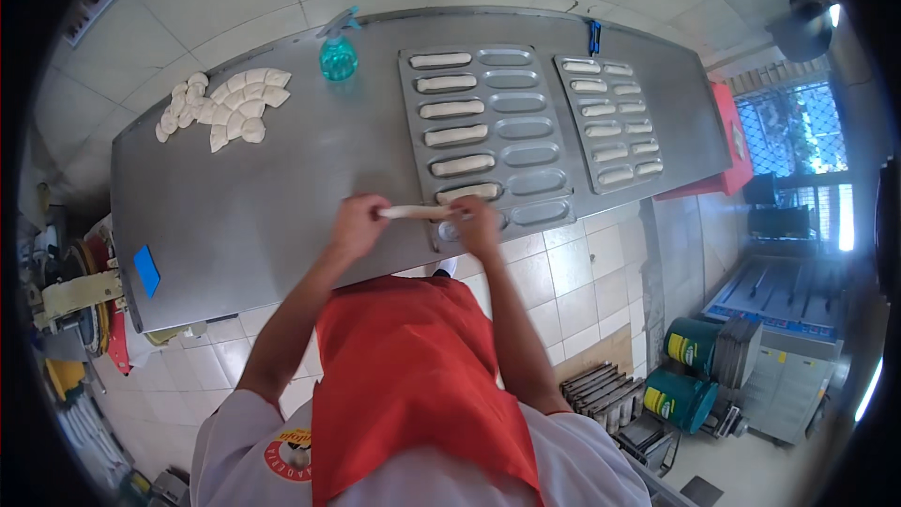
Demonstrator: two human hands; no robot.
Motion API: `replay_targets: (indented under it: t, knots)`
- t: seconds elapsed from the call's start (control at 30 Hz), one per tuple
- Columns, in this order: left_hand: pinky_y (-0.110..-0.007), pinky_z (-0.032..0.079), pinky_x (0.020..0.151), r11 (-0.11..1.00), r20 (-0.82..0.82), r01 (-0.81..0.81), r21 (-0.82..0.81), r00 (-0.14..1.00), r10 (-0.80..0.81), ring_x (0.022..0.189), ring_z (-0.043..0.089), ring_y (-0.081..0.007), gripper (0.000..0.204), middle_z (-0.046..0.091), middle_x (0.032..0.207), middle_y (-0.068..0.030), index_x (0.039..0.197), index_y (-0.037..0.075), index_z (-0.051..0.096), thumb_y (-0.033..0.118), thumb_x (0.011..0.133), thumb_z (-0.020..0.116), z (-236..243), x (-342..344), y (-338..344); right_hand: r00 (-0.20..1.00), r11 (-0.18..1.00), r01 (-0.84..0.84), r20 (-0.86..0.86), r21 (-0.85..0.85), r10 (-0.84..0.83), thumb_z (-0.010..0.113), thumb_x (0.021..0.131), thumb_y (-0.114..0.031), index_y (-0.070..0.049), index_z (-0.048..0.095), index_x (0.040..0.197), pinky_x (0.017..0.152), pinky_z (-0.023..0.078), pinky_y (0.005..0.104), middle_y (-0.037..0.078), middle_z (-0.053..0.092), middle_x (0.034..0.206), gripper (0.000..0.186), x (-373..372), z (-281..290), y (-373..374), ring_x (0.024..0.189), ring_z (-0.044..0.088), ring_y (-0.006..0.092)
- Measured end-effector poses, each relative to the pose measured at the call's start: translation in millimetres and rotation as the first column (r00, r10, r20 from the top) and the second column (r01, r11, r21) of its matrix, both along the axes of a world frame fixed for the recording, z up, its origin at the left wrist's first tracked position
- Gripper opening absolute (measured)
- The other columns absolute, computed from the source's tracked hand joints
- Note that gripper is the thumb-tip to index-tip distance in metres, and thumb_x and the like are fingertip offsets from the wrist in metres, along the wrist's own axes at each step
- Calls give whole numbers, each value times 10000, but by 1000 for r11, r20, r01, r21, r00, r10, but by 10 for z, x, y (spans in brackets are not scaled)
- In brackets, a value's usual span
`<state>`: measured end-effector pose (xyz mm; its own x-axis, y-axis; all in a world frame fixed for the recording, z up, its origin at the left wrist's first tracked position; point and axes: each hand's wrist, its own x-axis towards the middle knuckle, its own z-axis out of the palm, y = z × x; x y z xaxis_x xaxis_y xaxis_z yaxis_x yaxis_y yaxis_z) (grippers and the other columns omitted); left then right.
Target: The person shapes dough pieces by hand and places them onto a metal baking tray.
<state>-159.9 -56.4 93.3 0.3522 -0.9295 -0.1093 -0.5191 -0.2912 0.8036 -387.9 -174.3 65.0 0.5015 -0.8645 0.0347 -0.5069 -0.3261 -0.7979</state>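
Stretched between my two hands is a pale dough roll (413, 212), level and just above the near edge of the table. My left hand (360, 222) pinches its left end. The right end sits in the closed fingers of my right hand (477, 225), over the near end of a metal baking tray (490, 84). Dough rolls (456, 136) lie in the left column of that tray's long oval hollows. The hollows of its right column (527, 128) hold nothing. My right hand partly covers the nearest left hollow.
Cut dough pieces (246, 103) are clustered at the table's far left. A green spray bottle (339, 54) stands at the back. To the right lies a smaller tray (608, 122) filled with rolls. A blue scraper (146, 269) rests near the left edge of the steel table (282, 216).
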Motion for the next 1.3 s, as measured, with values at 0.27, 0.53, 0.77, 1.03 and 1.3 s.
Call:
replay_targets:
  t: [0.27,0.53,0.77,1.03,1.3]
  knots:
    - [-425,520,848,988,218,134,-82,969,-113,980,621,-305,197,682,946,-91,947,85,700,135,764,753,-34,-1747,-1599,992,991,119,-31,-60,-121,660,748,60,-32,713,1033,708,528,332,129,682,911,303,-1585,266,-1574,752,659,241]
    - [-435,490,889,972,280,148,182,940,-196,998,614,-294,263,675,965,-64,1015,125,722,138,755,757,-75,-1997,-1884,983,999,-36,-179,-24,31,634,768,46,-26,719,1015,766,527,419,177,653,942,270,-1733,-10,-1909,869,653,355]
    - [-432,475,933,979,425,193,63,882,-201,1077,583,-322,466,619,1162,-103,1178,107,659,192,743,804,-269,-2009,-1857,983,993,-37,-180,-110,17,672,767,-1,-55,700,1105,801,521,437,175,624,974,344,-1814,-218,-1915,887,632,365]
    - [-411,500,916,910,256,-408,71,890,378,1033,629,-295,474,656,1116,-151,1182,51,654,237,775,811,-396,-641,-605,941,937,339,-39,81,-337,738,812,-59,-60,681,1204,764,526,337,122,611,976,396,-2088,-41,-1410,795,610,200]
    - [-368,515,918,534,310,-801,270,597,740,1068,661,-264,457,703,1109,-150,1100,32,694,376,810,774,-691,1510,16,932,926,361,-25,107,-361,678,856,0,-12,714,1078,689,540,304,111,656,926,225,-1832,-3,-590,792,649,197]
